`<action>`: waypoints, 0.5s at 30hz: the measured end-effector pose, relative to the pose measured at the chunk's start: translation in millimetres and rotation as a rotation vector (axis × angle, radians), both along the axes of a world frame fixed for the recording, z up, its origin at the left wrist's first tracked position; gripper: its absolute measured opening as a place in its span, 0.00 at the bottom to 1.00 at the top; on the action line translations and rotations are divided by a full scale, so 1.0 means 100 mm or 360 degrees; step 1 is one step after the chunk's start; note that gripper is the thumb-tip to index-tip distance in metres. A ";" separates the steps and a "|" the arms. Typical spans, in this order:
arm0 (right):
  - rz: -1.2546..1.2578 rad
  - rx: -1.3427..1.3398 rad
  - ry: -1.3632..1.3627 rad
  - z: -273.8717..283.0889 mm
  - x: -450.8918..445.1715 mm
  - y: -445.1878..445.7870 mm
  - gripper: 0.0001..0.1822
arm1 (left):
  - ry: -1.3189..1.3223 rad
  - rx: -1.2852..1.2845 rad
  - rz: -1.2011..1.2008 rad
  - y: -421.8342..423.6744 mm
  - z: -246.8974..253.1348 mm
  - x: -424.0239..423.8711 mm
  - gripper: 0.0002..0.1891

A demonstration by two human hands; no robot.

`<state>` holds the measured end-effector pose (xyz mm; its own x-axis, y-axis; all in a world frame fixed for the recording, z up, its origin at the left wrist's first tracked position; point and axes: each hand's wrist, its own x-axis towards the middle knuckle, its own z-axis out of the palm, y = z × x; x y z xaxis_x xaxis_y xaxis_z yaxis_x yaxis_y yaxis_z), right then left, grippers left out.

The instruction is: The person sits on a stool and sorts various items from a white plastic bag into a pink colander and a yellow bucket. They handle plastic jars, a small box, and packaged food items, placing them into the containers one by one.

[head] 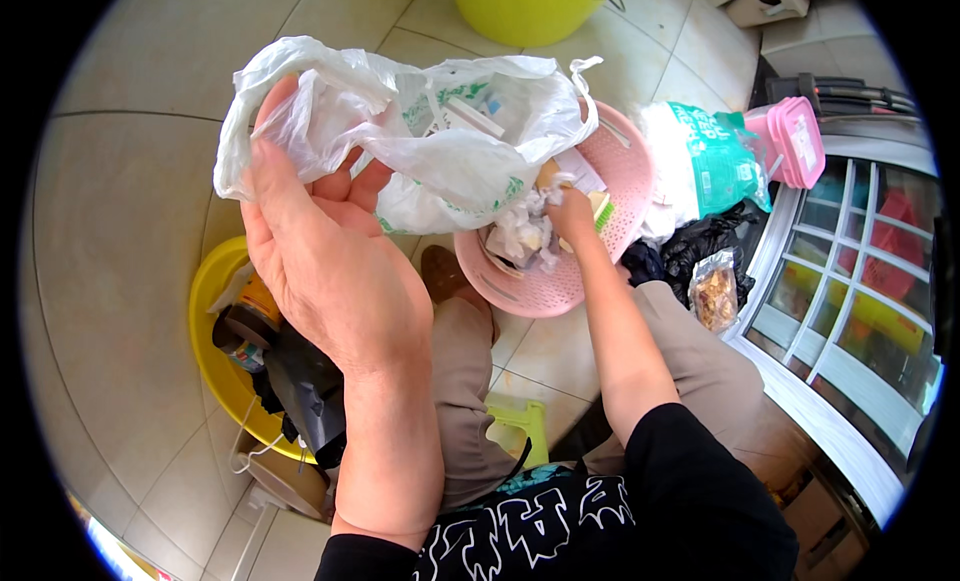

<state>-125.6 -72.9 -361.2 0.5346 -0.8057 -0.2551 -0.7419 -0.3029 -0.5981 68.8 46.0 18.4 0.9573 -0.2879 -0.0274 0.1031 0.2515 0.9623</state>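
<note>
My left hand [322,228] holds up a white plastic bag [457,161] with green print, its rim looped over the fingers and thumb. The bag's mouth gapes, and a white box-like piece [469,120] shows inside. Below the bag stands a pink perforated plastic basket [626,153]. My right hand [574,217] reaches into that basket, its fingers at a crumpled translucent plastic wrapping [525,228]; the fingertips are partly hidden. Beside this hand lies a brush with green bristles [604,215], and a sheet of white paper [581,168] rests by the basket's wall.
A yellow tub [206,356] with containers and a black bag [311,386] stands at left. A yellow-green bucket [517,11] is ahead. At right are a teal-printed bag [720,157], pink lidded containers [799,142], black plastic bags [701,243], a clear food packet [714,288] and a glass-paned cabinet [847,258].
</note>
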 end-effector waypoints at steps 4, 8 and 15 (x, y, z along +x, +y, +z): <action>0.0506 -0.0147 0.0379 -0.18 0.24 0.17 0.15 | 0.0011 0.0030 0.0013 0.01 0.00 0.01 0.25; 0.0427 -0.0262 0.0478 -0.34 0.30 0.23 0.16 | 0.0063 0.0016 0.0059 -0.03 0.02 -0.02 0.25; 0.0255 0.0021 -0.0079 -0.11 0.13 -0.32 0.22 | 0.0084 0.0031 0.0043 -0.04 0.01 -0.06 0.25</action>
<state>-113.0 -104.6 -372.5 0.6683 -0.7057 -0.2354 -0.6542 -0.4068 -0.6376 62.4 42.3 19.2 0.9618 -0.2609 -0.0832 0.1472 0.2364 0.9604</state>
